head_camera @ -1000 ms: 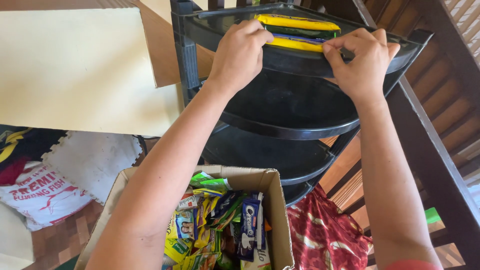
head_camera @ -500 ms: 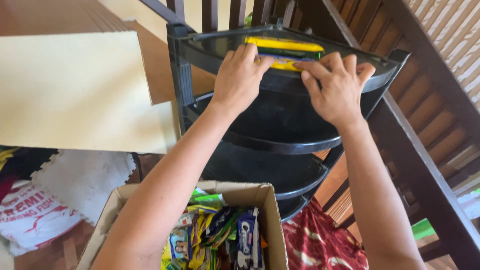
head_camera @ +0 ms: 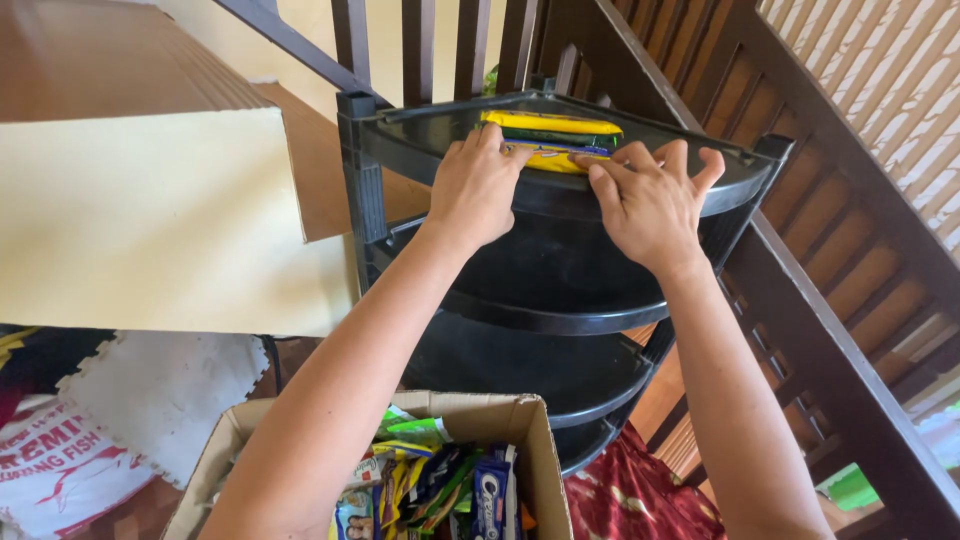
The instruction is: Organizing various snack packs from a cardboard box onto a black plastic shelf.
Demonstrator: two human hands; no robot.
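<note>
Black corner shelf (head_camera: 560,195), both hands (head_camera: 478,185) seemingly flat, ungripping, on yellow packets (head_camera: 548,158).

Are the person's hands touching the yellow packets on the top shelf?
Touching. In the head view, the left hand and the right hand both lay fingertips on the nearest yellow packet on the black shelf.

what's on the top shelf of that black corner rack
On the top shelf lie yellow and green snack packets, side by side. The left hand and right hand press on the nearest yellow one, hiding much of it.
</note>
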